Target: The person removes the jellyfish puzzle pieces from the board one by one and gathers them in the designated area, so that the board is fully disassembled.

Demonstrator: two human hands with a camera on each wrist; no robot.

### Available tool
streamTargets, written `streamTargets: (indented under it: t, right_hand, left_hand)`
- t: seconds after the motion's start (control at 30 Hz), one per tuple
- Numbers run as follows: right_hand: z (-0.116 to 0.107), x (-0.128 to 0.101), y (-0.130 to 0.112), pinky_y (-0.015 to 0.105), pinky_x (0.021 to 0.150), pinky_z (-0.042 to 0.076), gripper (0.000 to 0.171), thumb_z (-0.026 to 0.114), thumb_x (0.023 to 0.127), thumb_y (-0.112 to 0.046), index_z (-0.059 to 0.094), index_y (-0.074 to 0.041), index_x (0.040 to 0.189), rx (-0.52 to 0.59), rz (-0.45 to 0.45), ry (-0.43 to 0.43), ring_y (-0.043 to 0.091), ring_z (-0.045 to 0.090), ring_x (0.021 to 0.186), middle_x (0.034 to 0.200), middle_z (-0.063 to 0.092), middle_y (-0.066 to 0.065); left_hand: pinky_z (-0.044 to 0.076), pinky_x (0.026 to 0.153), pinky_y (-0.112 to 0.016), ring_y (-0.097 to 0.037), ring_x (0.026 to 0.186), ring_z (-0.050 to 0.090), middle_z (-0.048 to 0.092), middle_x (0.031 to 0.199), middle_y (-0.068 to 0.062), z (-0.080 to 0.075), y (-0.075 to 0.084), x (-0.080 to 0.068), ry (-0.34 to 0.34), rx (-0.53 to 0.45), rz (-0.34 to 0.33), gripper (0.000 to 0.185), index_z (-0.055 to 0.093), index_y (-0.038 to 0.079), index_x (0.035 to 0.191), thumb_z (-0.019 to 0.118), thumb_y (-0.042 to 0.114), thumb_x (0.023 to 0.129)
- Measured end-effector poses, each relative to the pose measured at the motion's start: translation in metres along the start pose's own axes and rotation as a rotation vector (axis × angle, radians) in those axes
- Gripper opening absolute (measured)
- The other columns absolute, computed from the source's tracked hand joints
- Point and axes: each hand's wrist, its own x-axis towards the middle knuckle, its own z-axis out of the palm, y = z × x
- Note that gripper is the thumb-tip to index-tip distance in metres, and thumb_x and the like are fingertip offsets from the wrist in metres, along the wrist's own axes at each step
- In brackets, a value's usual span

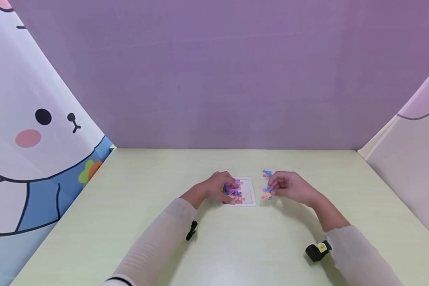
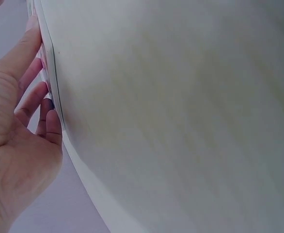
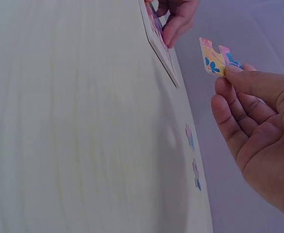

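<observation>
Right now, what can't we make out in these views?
Head: left side of the jigsaw picture, covered by the left hand.
Left wrist: same picture's print, seen nearly edge-on and behind fingers.
Right wrist: one end of the held jigsaw piece, under the right hand's thumb.
Right wrist: loose jigsaw pieces' print, too small and slanted.
Right wrist: puzzle tray's far end, cut off by top edge.

At upper right in the right wrist view, I notice a puzzle piece (image 3: pixel 211 57) in yellow with a blue flower and pink and blue edges. Two loose pieces (image 3: pixel 190 136) lower down show pink and blue. At centre of the head view, a tray (image 1: pixel 253 194) has a white border round a purple, pink and green picture (image 1: pixel 237 194). The tabletop (image 1: pixel 214 246) is pale yellow-green, faintly grained; the backdrop (image 1: pixel 236 79) above, plain purple. Far left, a cloth (image 1: pixel 18 79) wears a white cartoon face, pink-cheeked, over blue.
</observation>
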Motion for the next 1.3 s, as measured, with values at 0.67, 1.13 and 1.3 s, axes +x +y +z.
streamTargets:
  t: [0.67, 1.13, 1.3]
  right_hand:
    - [-0.029, -0.021, 0.007, 0.026, 0.072, 0.054, 0.019, 0.07, 0.085, 0.005, 0.064, 0.001, 0.103, 0.009, -0.039, 0.07, 0.02, 0.062, 0.084, 0.093, 0.065, 0.015]
    - [-0.049, -0.031, 0.021, 0.028, 0.075, 0.055, 0.021, 0.068, 0.089, 0.001, 0.061, 0.004, 0.108, 0.014, -0.012, 0.135, 0.017, 0.062, 0.086, 0.095, 0.065, 0.014]
    - [-0.055, -0.032, 0.029, 0.031, 0.077, 0.056, 0.024, 0.068, 0.089, 0.0, 0.059, 0.007, 0.11, 0.032, -0.006, 0.159, 0.014, 0.063, 0.086, 0.096, 0.066, 0.012]
  left_hand:
    - [0.033, 0.108, -0.038, -0.022, 0.127, 0.038, 0.049, 0.139, 0.002, 0.003, 0.0, 0.003, 0.003, 0.016, -0.009, 0.055, 0.064, 0.022, 0.131, 0.082, 0.034, 0.08]
    - [0.032, 0.109, -0.038, -0.02, 0.131, 0.035, 0.047, 0.141, 0.005, 0.006, -0.001, 0.006, -0.001, 0.019, -0.037, 0.057, 0.062, 0.024, 0.132, 0.081, 0.037, 0.08]
    - [0.032, 0.11, -0.038, -0.021, 0.132, 0.035, 0.047, 0.141, 0.005, 0.007, -0.002, 0.008, -0.002, 0.008, -0.047, 0.056, 0.062, 0.025, 0.132, 0.081, 0.036, 0.08]
